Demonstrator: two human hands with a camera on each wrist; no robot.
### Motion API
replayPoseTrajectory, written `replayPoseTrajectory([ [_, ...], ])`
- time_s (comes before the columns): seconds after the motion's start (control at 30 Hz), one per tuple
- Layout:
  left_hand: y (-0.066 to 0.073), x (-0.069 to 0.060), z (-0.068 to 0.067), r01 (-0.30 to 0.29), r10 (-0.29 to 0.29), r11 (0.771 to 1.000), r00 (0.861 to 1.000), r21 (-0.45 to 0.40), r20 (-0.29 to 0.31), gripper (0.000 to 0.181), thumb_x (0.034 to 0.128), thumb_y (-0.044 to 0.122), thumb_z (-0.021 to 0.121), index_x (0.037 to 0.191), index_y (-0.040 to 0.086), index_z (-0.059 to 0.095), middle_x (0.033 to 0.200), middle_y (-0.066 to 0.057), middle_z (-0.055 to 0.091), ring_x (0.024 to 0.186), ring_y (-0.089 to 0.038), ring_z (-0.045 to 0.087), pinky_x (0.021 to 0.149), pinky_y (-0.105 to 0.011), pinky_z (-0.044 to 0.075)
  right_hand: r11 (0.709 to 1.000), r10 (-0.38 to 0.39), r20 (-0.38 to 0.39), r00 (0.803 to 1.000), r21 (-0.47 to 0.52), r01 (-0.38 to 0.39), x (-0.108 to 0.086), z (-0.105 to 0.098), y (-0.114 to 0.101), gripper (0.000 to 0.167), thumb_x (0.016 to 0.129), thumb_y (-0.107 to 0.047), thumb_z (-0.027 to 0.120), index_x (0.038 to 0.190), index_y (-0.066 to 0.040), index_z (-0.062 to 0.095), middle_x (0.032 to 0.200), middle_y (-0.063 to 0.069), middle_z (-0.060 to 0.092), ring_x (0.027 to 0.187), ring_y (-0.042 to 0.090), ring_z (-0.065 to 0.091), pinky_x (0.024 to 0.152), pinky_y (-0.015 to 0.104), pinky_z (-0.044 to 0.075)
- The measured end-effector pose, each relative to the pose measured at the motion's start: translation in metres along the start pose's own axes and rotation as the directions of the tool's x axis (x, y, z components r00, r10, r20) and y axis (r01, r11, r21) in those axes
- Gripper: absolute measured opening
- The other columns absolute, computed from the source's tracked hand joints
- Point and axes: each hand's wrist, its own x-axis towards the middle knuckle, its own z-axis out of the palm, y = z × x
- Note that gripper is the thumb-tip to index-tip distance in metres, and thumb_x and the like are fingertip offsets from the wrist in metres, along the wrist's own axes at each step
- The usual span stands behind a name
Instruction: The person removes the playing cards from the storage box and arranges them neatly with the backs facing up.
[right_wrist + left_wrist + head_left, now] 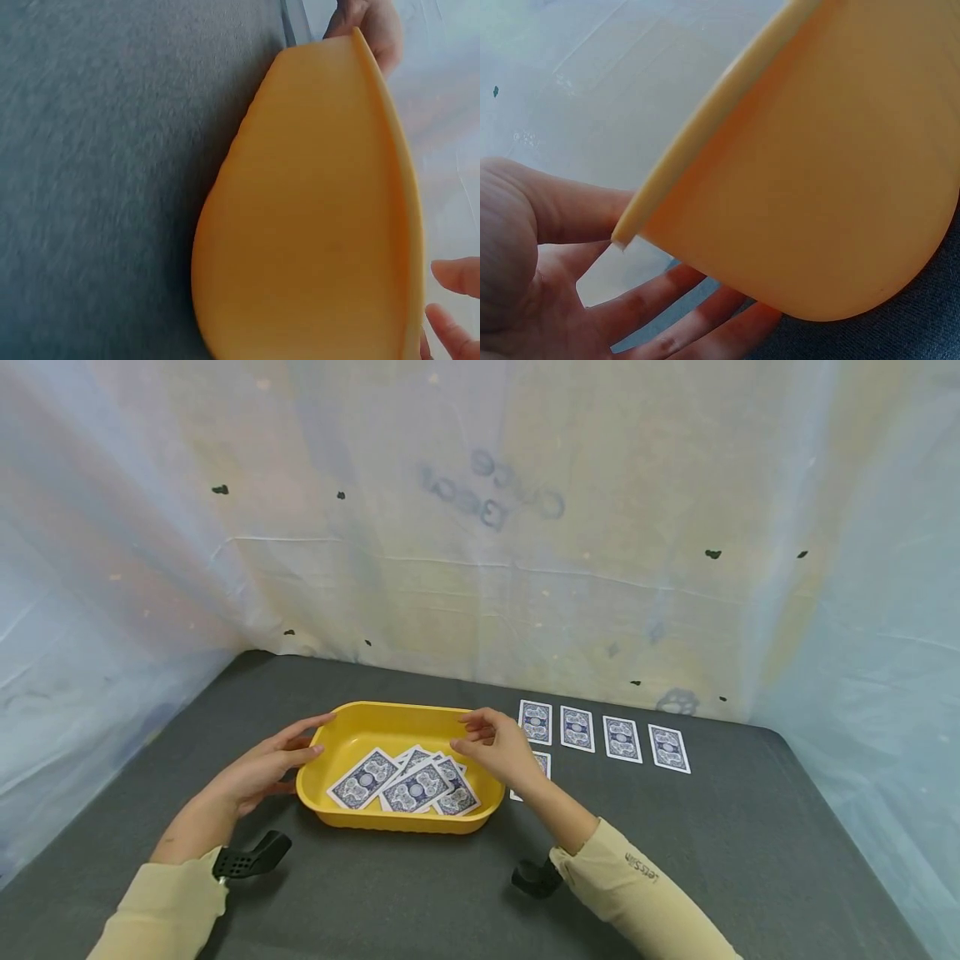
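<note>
A yellow plastic tray (408, 821) lies on the dark table with several playing cards (416, 787) inside, overlapping, blue-and-white patterned backs up. My left hand (262, 768) grips the tray's left end; in the left wrist view the thumb (585, 214) is at the rim and the other fingers reach round the outer wall. Over the tray's right end hovers my right hand (498, 747), fingers loosely bent, no card visible in them. The right wrist view catches only its fingertips (459, 276), apart from each other beside the rim.
Right of the tray, several playing cards (622, 739) lie back up in a spaced row near the table's far edge. Another card (543, 763) sits nearer, partly hidden by my right wrist. A pale plastic sheet (480, 610) hangs behind the table (675, 860) and along its sides.
</note>
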Motion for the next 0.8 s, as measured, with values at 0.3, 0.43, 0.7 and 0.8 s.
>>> replayPoseTrajectory([
  [0.3,0.0,0.0,0.0,0.006,-0.006,1.0,1.0,-0.003,-0.002,0.067,0.0993,0.035,0.051,0.155,0.023,0.014,0.156,-0.025,0.013,0.133,-0.044,0.032,0.103,-0.063,0.036,1.0,0.021,0.141,0.99,0.003,-0.021,0.002,0.021,-0.006,0.04,0.082,-0.017,0.075,0.116,-0.002,0.064,0.11,0.017,0.065,0.097,0.024,0.062,0.086,0.034,0.054],
  [0.43,0.001,-0.001,0.0,0.01,-0.01,1.0,1.0,-0.002,-0.001,0.067,0.0993,0.035,0.05,0.155,0.023,0.014,0.156,-0.025,0.012,0.134,-0.045,0.031,0.103,-0.063,0.036,1.0,0.018,0.192,0.981,-0.02,-0.015,0.001,0.029,-0.007,0.041,0.082,-0.019,0.076,0.118,-0.003,0.065,0.115,0.015,0.065,0.104,0.027,0.061,0.09,0.038,0.052],
  [0.7,0.001,0.0,0.0,0.017,-0.017,1.0,1.0,-0.006,-0.004,0.068,0.099,0.035,0.051,0.155,0.024,0.015,0.156,-0.025,0.012,0.135,-0.044,0.03,0.103,-0.063,0.036,0.996,-0.009,0.244,0.97,-0.079,0.029,0.002,0.041,-0.003,0.041,0.078,-0.019,0.079,0.115,-0.005,0.067,0.112,0.013,0.067,0.102,0.027,0.062,0.085,0.032,0.053],
  [0.8,0.001,0.0,0.0,0.019,-0.019,1.0,1.0,-0.009,-0.004,0.068,0.0988,0.035,0.052,0.155,0.024,0.015,0.157,-0.025,0.011,0.135,-0.045,0.029,0.103,-0.063,0.035,0.989,0.0,0.291,0.957,-0.141,0.043,0.003,0.043,-0.003,0.042,0.078,-0.02,0.08,0.117,-0.01,0.068,0.115,0.01,0.067,0.103,0.024,0.062,0.087,0.033,0.052],
])
